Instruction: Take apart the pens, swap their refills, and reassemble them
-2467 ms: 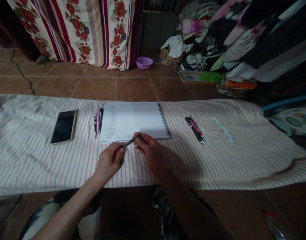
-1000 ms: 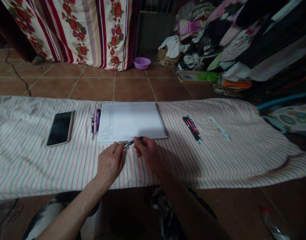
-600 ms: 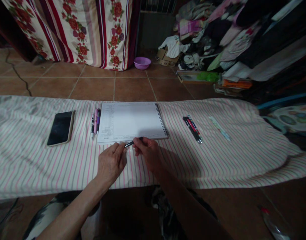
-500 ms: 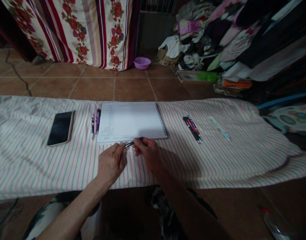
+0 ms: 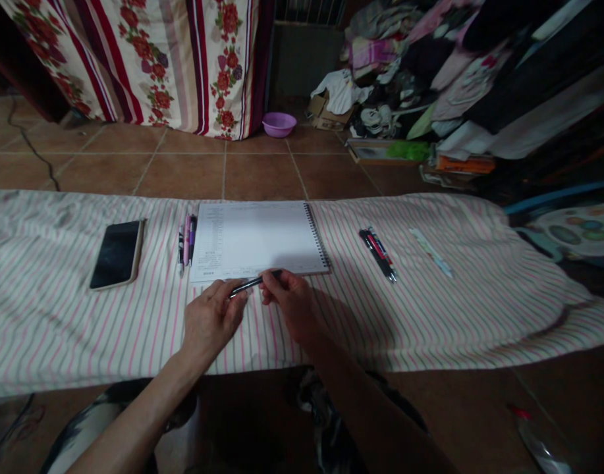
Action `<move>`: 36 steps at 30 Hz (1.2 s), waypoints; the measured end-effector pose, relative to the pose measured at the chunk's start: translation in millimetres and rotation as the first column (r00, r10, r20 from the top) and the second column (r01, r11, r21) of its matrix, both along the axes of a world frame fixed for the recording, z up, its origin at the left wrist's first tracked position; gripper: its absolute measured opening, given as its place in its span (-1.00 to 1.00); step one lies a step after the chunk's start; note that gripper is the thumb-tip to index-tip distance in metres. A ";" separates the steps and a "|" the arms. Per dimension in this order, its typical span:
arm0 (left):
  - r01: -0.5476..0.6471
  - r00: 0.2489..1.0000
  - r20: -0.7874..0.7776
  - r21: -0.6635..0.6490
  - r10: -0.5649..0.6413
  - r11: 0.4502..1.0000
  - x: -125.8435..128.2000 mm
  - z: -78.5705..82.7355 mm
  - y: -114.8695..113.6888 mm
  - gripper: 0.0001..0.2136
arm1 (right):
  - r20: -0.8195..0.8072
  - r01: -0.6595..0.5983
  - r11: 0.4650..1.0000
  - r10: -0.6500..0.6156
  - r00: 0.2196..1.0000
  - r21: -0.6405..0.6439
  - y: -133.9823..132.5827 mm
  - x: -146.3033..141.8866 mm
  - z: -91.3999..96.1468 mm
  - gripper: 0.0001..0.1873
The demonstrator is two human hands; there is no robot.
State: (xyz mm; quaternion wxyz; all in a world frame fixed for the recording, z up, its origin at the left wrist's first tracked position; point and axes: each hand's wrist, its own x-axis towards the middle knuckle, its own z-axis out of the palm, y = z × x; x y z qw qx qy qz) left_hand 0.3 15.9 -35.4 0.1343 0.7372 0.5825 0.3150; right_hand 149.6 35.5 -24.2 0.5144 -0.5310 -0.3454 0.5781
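Note:
A dark pen [image 5: 252,284] is held level between both my hands, just below the near edge of a white spiral notebook [image 5: 255,239]. My left hand [image 5: 209,322] pinches its left end with closed fingers. My right hand [image 5: 289,305] grips the right end, fingers closed round it. Both hands rest over a pink-and-grey striped cloth [image 5: 430,309] that covers the low surface in front of me.
A black phone [image 5: 116,253] lies at the left, three pens [image 5: 186,239] beside the notebook's left edge, several pens [image 5: 377,253] and a pale ruler-like strip [image 5: 431,251] to the right. Beyond are tiled floor, a purple bowl [image 5: 278,124], a floral cloth and heaped clothes.
My left hand slid slightly left along the pen, baring more of the barrel between my hands. My view drifted a little; the items on the cloth stayed put.

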 end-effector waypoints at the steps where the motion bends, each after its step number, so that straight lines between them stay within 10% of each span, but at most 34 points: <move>1: -0.015 0.994 0.104 -0.045 0.020 0.999 -1.7 -0.1 0.8 -0.77 | -0.017 0.013 1.000 -0.013 1.000 -0.008 1.0 0.4 -1.1 -0.75; 7: 0.058 0.730 0.656 -0.340 0.192 0.939 -7.0 -4.9 3.2 -0.71 | -0.112 0.033 0.998 -0.039 0.993 -0.049 4.2 2.6 -1.8 -0.74; 18: 0.429 0.364 0.847 -0.522 0.388 0.737 -11.9 9.8 0.7 -0.71 | -0.191 -0.091 0.995 0.082 0.978 -0.042 0.8 7.1 3.4 -0.77; 27: 0.527 0.078 0.922 -0.362 0.380 0.769 -11.4 22.7 4.1 -0.78 | -0.387 -0.014 0.992 -0.036 0.922 -0.126 2.2 4.9 5.3 -0.81; 36: 0.461 0.014 0.916 -0.361 0.400 0.811 -9.1 20.0 4.6 -0.76 | -0.484 -0.010 0.988 -0.068 0.873 -0.156 2.0 4.1 4.0 -0.78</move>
